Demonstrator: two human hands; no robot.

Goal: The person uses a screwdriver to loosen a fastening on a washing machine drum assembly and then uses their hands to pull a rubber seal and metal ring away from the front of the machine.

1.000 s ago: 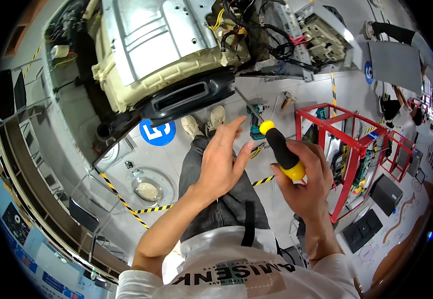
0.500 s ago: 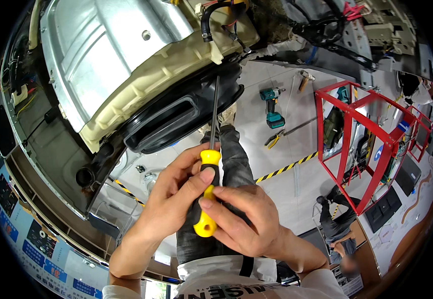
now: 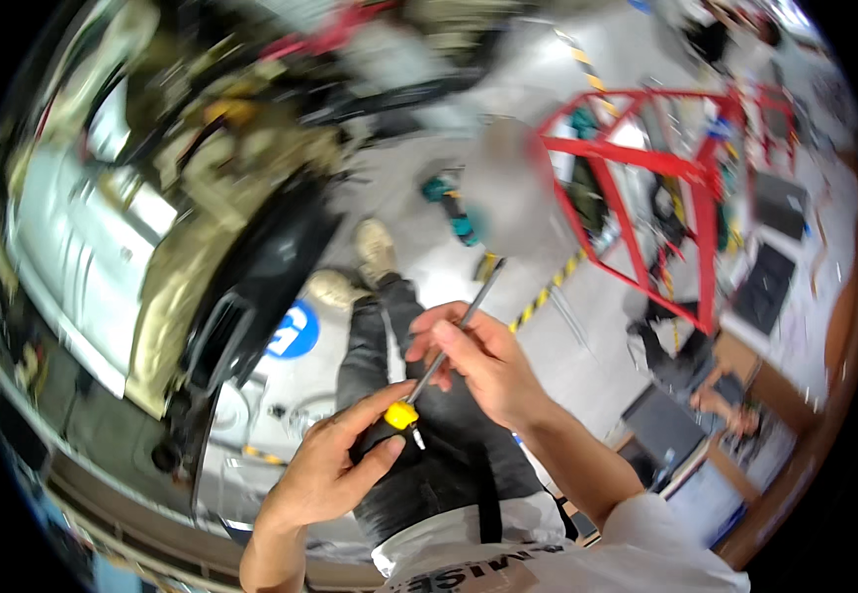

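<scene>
A screwdriver [image 3: 483,291] with a long metal shaft lies across both hands above my lap, its shaft slanting up to the right. My right hand [image 3: 493,371] has its thumb and fingers closed around the middle of the shaft. At the lower end, my left hand [image 3: 320,474] curls thumb and forefinger around the yellow part of the handle. A short, bright metal piece shows just below that yellow part. The rest of the handle cannot be made out against the hand and dark trousers.
At left stands a large silver and cream assembly with a black slotted plastic housing [image 3: 261,267], blurred. A teal cordless drill [image 3: 452,208] lies on the floor beyond my feet. Right of it are a red metal frame [image 3: 627,153], striped floor tape [image 3: 548,295] and another person [image 3: 691,366].
The view has swung right, away from the silver assembly. My right hand has shifted from the handle up to the shaft, and the screwdriver now tilts to the right instead of pointing ahead.
</scene>
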